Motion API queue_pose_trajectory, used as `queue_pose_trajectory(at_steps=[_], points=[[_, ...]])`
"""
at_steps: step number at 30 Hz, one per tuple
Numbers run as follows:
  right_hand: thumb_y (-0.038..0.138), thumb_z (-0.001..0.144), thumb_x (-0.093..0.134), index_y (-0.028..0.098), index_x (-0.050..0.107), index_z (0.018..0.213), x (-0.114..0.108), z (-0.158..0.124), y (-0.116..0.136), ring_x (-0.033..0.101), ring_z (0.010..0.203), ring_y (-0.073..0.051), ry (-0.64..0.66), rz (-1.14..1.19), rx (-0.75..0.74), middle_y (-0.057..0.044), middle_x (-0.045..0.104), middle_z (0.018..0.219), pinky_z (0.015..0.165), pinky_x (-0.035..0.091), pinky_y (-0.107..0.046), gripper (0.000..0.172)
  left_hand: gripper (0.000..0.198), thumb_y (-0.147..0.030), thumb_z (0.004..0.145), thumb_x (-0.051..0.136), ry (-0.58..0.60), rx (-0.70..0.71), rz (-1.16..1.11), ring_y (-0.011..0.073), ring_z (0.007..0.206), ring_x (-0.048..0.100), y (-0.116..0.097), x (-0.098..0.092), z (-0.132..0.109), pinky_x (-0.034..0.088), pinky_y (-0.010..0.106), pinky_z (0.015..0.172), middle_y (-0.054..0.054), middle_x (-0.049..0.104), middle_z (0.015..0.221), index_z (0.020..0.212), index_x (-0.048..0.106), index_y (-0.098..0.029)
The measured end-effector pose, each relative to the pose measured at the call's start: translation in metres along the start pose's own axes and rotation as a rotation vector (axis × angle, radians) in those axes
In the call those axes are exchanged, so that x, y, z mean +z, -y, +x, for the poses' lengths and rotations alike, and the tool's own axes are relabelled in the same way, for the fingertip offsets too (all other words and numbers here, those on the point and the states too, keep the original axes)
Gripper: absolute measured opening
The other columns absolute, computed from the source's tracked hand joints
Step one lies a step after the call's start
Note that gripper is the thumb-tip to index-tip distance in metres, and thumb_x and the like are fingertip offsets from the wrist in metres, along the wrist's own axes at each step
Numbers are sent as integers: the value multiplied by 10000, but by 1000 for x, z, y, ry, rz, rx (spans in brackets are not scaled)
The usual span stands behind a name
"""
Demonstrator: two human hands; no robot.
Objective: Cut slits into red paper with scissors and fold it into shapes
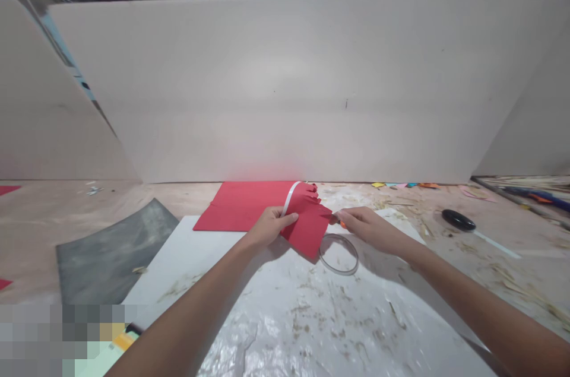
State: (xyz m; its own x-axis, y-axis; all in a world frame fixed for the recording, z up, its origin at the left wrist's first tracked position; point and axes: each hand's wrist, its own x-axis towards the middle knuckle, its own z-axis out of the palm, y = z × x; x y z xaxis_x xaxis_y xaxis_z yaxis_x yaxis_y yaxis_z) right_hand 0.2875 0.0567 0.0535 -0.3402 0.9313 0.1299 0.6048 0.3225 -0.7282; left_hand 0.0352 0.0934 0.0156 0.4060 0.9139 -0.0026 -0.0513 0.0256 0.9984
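Note:
A red sheet (240, 205) lies at the back of the white work surface, its right part folded over or covered by a second red piece (307, 228) with a notched upper right edge. A white strip (290, 196) crosses the red material. My left hand (269, 225) pinches the red piece near the lower end of the strip. At the piece's right corner, my right hand (356, 222) is closed around a small tool with an orange part (342, 224), mostly hidden by the fingers. A clear ring (338, 273) lies just below, between the hands.
A tall white panel (289, 92) stands behind the table. To the left lies a dark grey sheet (111, 246). On the right are a black-handled tool (458, 220), scraps, coloured paper bits (405, 185) and a blue tool (547, 196) among thin sticks.

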Motion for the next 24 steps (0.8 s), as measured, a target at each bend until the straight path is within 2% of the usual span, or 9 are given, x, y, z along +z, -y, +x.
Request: queue_pose_trajectory(at_steps=[4,10,16,20,24], points=[[568,964,323,192,646,806,1,0,0,360,606,-151,57,-20,2,28,382,626,595,285,-267,521,366,-449,767,746,-2,4,11,258,777,676,1,0,0,481,336,698,160,733,851,817,728,-87],[567,962,328,190,641,799,1,0,1,349,623,-156,58,-7,-4,20,399,641,602,273,-269,517,354,-430,811,711,21,7,35,275,848,682,3,-1,1,489,360,757,178,736,925,883,727,-83],[586,947,344,186,660,806,1,1,-2,267,582,-135,33,-25,31,45,238,620,570,218,-262,529,376,-456,802,716,33,3,73,283,861,686,1,-3,0,485,356,761,172,744,923,878,736,-89],[606,934,348,177,652,785,2,3,-6,239,572,-129,39,-14,28,50,204,617,560,201,-262,547,395,-474,797,716,55,-13,80,298,873,691,2,-6,0,491,375,766,179,741,920,864,733,-85],[616,935,343,179,518,665,3,3,-6,230,577,-122,53,2,8,45,227,625,550,199,-264,542,386,-474,795,720,92,-30,67,295,863,696,1,-5,-1,500,377,759,178,741,916,837,731,-90]])
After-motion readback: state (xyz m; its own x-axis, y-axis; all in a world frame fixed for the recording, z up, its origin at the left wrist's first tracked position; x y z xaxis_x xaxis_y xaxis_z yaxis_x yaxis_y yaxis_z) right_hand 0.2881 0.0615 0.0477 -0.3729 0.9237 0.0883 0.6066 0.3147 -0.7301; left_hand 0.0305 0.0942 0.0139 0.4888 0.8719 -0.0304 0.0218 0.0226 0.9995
